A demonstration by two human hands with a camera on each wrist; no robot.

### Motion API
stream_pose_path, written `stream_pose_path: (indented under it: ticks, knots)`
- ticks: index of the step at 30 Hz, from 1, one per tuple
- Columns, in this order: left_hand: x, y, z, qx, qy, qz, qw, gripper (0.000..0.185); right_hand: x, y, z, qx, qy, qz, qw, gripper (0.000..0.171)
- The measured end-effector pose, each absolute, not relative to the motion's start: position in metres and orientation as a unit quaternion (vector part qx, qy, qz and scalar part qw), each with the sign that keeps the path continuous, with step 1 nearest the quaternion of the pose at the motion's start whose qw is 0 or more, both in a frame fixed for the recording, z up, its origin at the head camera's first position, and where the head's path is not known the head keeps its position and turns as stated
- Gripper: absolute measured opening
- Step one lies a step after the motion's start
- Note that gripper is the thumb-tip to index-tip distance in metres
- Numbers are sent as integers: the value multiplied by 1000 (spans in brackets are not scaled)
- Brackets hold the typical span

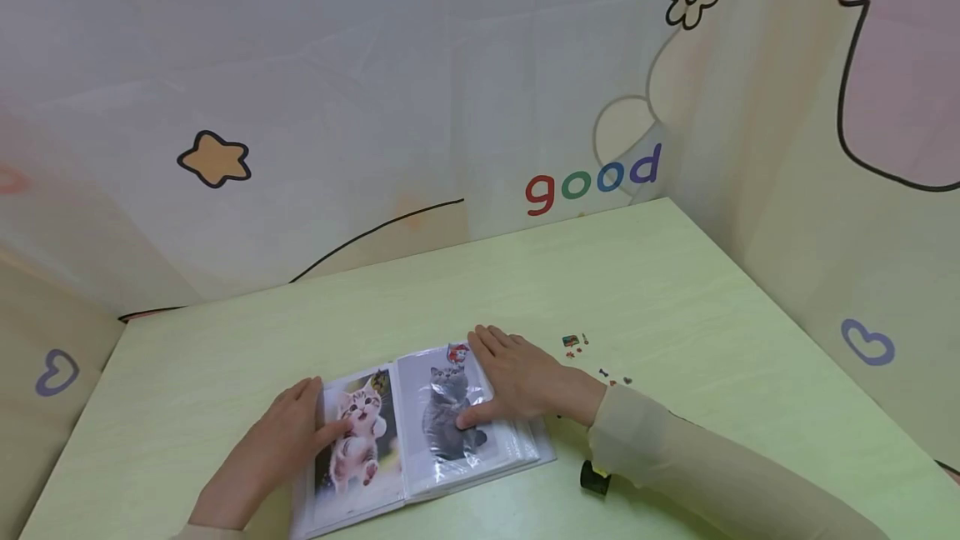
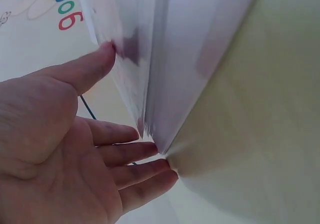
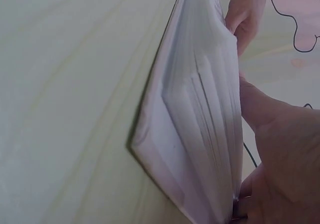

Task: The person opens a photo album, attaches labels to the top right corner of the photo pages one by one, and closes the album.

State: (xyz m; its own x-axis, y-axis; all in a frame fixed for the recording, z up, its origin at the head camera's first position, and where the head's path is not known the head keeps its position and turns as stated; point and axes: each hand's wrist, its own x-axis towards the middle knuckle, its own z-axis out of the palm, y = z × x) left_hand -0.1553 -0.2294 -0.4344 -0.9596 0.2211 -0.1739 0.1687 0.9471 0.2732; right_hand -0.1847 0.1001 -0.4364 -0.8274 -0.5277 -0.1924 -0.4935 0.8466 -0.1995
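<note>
A photo album (image 1: 402, 432) lies spread on the table, seen edge-on in both wrist views. Its left page has a photo of a striped kitten (image 1: 358, 440), the right one a grey cat (image 1: 447, 419). Small stickers sit at the upper right corners of both photos, the right one a red-and-white sticker (image 1: 457, 353). My left hand (image 1: 281, 432) rests at the album's left edge, thumb on the kitten photo and fingertips (image 2: 170, 170) along the outer edge. My right hand (image 1: 521, 373) lies across the right page with extended fingers, its thumb touching the grey cat photo.
Several tiny stickers (image 1: 571, 342) are scattered on the table (image 1: 660, 290) right of the album. A small black object (image 1: 595, 478) with a yellow part lies beside the right sleeve (image 1: 645, 432). A printed curtain (image 1: 375, 107) stands behind the table and along its sides.
</note>
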Motion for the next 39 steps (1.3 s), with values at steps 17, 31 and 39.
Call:
stream_pose_path:
  ticks: [17,31,39]
  knots:
    - [-189,-250,-430,133,975,141,106,88,-185,97,-434,-263,954,-58,132,121]
    - [-206,-250,-431,115,967,153,167,80,-186,94,-433,-256,956,-53,133,121]
    - [-207,-248,-425,111,967,144,178,81,-185,94,-432,-257,956,-53,133,121]
